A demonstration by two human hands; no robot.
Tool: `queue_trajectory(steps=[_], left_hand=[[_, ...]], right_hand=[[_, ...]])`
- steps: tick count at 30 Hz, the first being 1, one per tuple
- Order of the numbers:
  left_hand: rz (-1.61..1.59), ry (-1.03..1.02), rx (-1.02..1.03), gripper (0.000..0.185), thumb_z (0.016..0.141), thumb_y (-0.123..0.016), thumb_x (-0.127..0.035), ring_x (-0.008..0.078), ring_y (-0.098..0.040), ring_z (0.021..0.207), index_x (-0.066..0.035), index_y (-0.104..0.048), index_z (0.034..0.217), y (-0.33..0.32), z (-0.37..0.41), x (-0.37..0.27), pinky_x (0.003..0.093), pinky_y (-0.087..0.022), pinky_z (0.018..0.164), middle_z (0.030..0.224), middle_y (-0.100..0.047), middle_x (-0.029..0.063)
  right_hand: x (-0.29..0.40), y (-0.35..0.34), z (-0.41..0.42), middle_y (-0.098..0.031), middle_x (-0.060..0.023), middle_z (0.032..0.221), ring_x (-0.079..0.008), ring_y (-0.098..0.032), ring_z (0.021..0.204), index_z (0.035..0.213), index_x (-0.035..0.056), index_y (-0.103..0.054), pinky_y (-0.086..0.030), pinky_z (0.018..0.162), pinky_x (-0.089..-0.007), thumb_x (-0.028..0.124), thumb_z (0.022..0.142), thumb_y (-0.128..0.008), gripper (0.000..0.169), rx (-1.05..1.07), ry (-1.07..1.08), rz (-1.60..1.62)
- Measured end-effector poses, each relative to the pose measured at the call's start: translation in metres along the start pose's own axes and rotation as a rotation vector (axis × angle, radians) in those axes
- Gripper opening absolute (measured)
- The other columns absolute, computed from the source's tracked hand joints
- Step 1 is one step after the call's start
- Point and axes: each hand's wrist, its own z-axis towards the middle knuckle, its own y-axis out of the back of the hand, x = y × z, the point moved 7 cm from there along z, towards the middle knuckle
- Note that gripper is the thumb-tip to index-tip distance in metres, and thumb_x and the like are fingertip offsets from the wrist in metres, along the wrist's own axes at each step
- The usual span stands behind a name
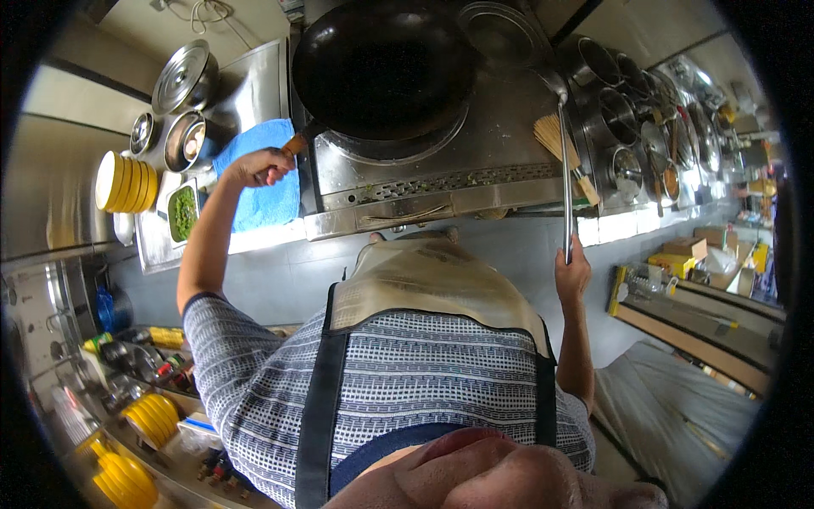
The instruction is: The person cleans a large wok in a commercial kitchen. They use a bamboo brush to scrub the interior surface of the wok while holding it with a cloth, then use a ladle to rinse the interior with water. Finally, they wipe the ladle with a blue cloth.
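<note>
My left hand (262, 167) grips the wooden handle (296, 144) of a large dark wok (381, 70). The wok rests tilted over a burner ring (407, 154) on the steel stove, and its deep interior is too dark to make out. My right hand (573, 270) is closed around the long metal handle of a ladle (565, 184), whose head points away from me near the stove's right side. Beneath the ladle's shaft lies a bamboo wok brush (563, 143) with a pale wooden handle. A blue cloth (261, 203) lies under and beside my left hand.
On the left counter stand a tray of chopped greens (184, 213), a stack of yellow bowls (130, 182) and a lidded steel pot (184, 77). Several steel pots (615, 118) line the right counter. A perforated drain strip (470, 180) runs along the stove's front.
</note>
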Motion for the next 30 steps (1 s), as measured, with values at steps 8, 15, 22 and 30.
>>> queue_trajectory(steps=[8,15,22,30], left_hand=[[1.308,0.068,-0.737,0.024,0.071,-0.061,-0.008,0.0233,-0.065,0.068,-0.007,-0.06,0.095,0.046,-0.04,-0.072,0.0352,-0.053,0.057,0.074,-0.065,0.01],[1.667,0.136,-1.055,0.027,0.079,-0.056,-0.01,0.0295,-0.065,0.094,-0.017,-0.063,0.103,0.067,-0.039,-0.09,0.0392,-0.052,0.072,0.097,-0.067,0.0109],[1.618,-0.489,-1.692,0.026,0.081,-0.057,-0.016,0.0247,-0.053,0.102,-0.017,-0.057,0.107,0.014,-0.084,-0.094,0.0388,-0.044,0.078,0.106,-0.058,0.0062],[0.923,-0.932,-1.039,0.01,0.082,-0.063,-0.018,0.0322,-0.059,0.064,-0.008,-0.06,0.083,-0.139,-0.014,0.067,0.0411,-0.048,0.056,0.073,-0.059,0.0132]], right_hand=[[-0.025,-0.026,0.072,-0.055,-0.017,0.069,-0.0323,-0.056,0.064,0.082,-0.0005,-0.052,-0.043,0.059,-0.0404,0.028,0.088,-0.059,0.029,0.116,-0.117,0.159],[0.012,-0.05,0.114,-0.043,-0.0138,0.057,-0.0292,-0.044,0.052,0.076,-0.0004,-0.046,-0.035,0.052,-0.0407,0.046,0.09,-0.053,0.049,0.153,-0.052,0.298],[0.084,-0.058,0.177,-0.063,-0.0198,0.079,-0.0403,-0.06,0.078,0.09,0.0039,-0.054,-0.046,0.065,-0.0498,0.046,0.088,-0.051,0.043,0.381,0.123,-0.098],[0.118,-0.063,0.233,-0.065,-0.0188,0.085,-0.0362,-0.063,0.082,0.101,0.0049,-0.06,-0.05,0.068,-0.0451,0.048,0.087,-0.053,0.046,0.345,0.331,-0.234]])
